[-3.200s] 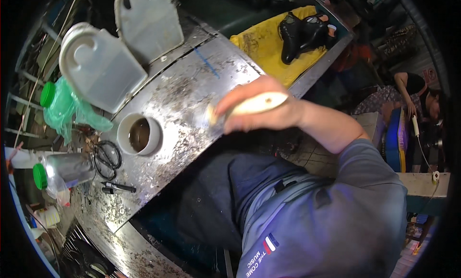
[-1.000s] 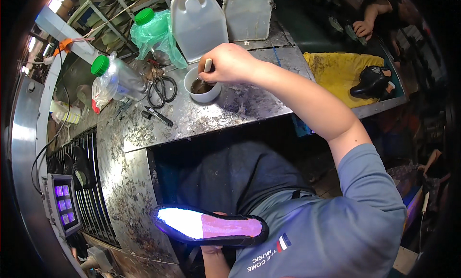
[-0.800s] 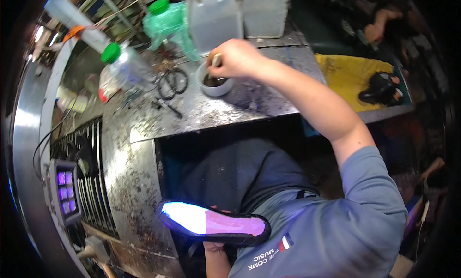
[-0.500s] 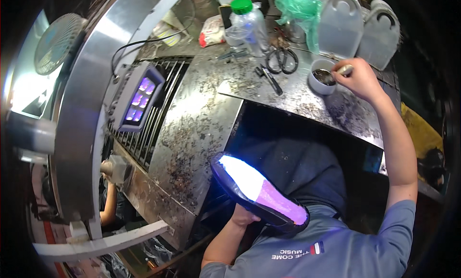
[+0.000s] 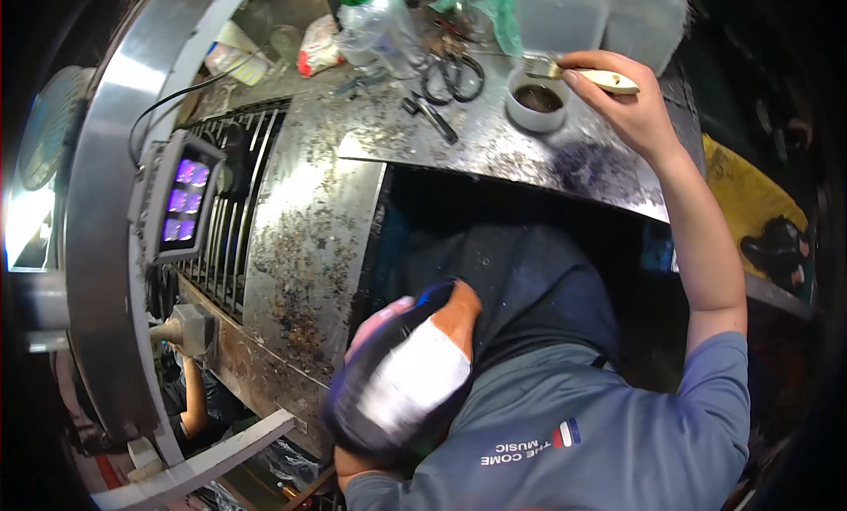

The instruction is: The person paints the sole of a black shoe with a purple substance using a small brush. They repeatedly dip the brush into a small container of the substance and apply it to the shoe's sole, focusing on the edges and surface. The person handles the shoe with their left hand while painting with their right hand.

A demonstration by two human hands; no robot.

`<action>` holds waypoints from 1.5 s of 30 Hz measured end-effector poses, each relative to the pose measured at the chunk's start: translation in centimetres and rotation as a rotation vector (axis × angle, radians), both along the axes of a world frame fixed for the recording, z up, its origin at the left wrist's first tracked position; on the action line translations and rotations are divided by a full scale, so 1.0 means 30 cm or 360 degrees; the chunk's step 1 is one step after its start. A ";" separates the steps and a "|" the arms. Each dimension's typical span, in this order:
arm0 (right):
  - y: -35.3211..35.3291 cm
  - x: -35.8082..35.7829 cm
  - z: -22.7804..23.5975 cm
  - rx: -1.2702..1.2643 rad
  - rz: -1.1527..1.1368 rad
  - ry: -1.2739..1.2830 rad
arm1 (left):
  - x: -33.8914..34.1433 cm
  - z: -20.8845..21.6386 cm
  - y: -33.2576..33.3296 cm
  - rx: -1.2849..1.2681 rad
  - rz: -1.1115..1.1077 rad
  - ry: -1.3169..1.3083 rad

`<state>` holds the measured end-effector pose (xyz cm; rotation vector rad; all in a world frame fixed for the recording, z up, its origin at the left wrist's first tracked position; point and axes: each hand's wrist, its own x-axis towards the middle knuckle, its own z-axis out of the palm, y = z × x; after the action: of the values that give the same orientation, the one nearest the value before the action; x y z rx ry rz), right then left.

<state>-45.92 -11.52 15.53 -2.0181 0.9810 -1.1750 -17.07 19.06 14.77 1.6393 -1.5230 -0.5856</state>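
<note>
Right hand is wrapped round a pale-handled brush, bristles hanging just over the rim of the little white pot of dark glue, which sits right under my fingertips. Left hand is clamped on a shoe down near my lap, well away from the pot; it's blurry, so I think that's the sole facing up. Looks like I'm at the loading-the-brush step, so next up would be a steady carry across to the shoe without dripping
</note>
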 end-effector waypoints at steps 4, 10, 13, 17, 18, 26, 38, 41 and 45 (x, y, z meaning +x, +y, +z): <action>0.085 0.024 0.032 0.0003 0.0224 -0.0013 | 0.128 0.024 -0.034 -0.0817 -0.0312 -0.0842; 0.234 0.040 0.045 0.0495 0.0633 -0.0162 | 0.186 0.141 -0.047 -0.0758 -0.0652 -0.1435; 0.292 0.090 0.057 0.0378 0.0903 -0.0155 | 0.183 0.180 -0.044 -0.0729 -0.0722 -0.1556; 0.356 0.175 0.046 0.0323 0.1137 -0.0426 | 0.189 0.197 -0.034 -0.0677 -0.0783 -0.1639; 0.367 0.193 0.049 0.0323 0.1176 -0.0477 | 0.188 0.198 -0.034 -0.0667 -0.0791 -0.1635; 0.384 0.278 0.056 0.0276 0.1277 -0.0537 | 0.180 0.207 -0.038 -0.0664 -0.0823 -0.1692; 0.387 0.226 0.092 0.0413 0.1404 -0.0502 | 0.175 0.197 -0.054 -0.0611 -0.0753 -0.1756; 0.388 0.205 0.110 0.0390 0.1423 -0.0427 | 0.177 0.188 -0.063 -0.0602 -0.0726 -0.1738; 0.393 0.186 0.121 0.0272 0.1421 -0.0404 | 0.176 0.179 -0.074 -0.0571 -0.0673 -0.1741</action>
<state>-40.34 0.26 19.16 -1.7810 0.0049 -0.7708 -11.78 16.82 20.13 1.3799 -2.5896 0.4930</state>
